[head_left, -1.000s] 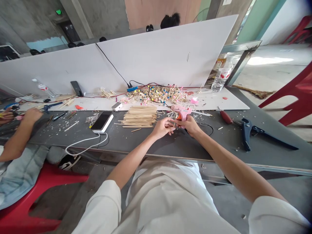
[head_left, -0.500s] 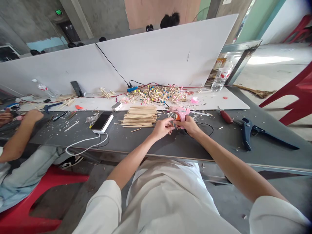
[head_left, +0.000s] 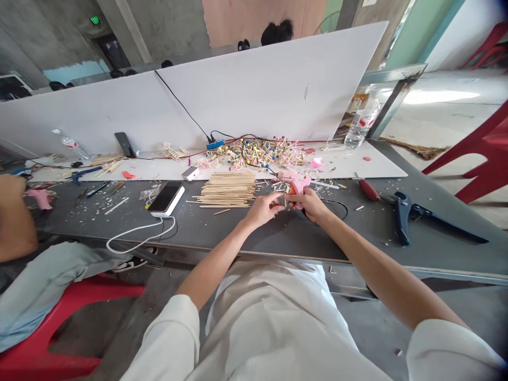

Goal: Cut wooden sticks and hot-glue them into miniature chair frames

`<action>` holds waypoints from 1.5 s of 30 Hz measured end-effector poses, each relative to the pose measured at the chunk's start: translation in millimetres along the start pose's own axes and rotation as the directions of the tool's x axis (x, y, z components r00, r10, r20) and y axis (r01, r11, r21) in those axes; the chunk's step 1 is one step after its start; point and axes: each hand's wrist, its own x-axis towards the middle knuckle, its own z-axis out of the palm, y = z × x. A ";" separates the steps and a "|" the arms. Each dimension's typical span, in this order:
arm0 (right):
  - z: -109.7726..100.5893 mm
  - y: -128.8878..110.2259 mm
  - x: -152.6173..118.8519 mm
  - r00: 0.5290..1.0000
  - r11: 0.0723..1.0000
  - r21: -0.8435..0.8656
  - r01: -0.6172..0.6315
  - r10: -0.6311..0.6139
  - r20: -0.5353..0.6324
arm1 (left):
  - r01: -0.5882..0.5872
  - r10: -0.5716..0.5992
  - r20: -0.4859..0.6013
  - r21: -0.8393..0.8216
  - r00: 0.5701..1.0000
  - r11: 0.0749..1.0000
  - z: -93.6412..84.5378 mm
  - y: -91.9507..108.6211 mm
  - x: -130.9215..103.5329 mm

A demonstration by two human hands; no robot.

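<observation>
My right hand (head_left: 311,203) is wrapped round the handle of a pink glue gun (head_left: 300,183), whose nozzle end points left over some short stick pieces. Close beside it, my left hand (head_left: 265,209) has its thumb and fingertips pinched at a short wooden stick (head_left: 285,200), right by the right hand's fingers. To the left of the gun lies a stack of long thin wooden sticks (head_left: 228,189). Behind the hands is a heap of short sticks with coloured ball ends (head_left: 257,153).
A phone on a white power bank (head_left: 169,200) lies left, its white cable looping at the table edge. Blue cutters (head_left: 402,217) and a red-handled tool (head_left: 369,190) lie right. A person's arm (head_left: 16,219) is far left. A bottle (head_left: 361,124) stands back right.
My hands and the glue gun have shifted very slightly to the right. At far left, the other person's arm has drawn back left and a pink glue gun shows on the table.
</observation>
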 end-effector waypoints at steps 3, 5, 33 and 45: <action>0.0 -0.2 -0.1 1.000 1.000 0.000 -0.014 0.014 0.008 | -0.040 0.042 -0.022 0.081 0.999 0.996 -1.1 -0.2 0.2; 0.0 -0.1 -0.1 1.000 1.000 0.004 -0.024 0.024 0.017 | -0.060 0.064 -0.031 0.116 0.997 0.991 -1.3 -0.7 0.4; 1.1 -0.8 -0.5 0.996 0.997 0.067 -0.038 0.033 0.079 | -0.127 0.148 -0.082 0.220 0.986 0.967 -0.8 3.4 -2.5; -11.5 -5.8 1.7 0.937 0.986 -0.141 0.091 -0.132 -0.323 | -0.088 0.089 -0.215 0.014 0.973 0.996 -7.7 9.6 -1.2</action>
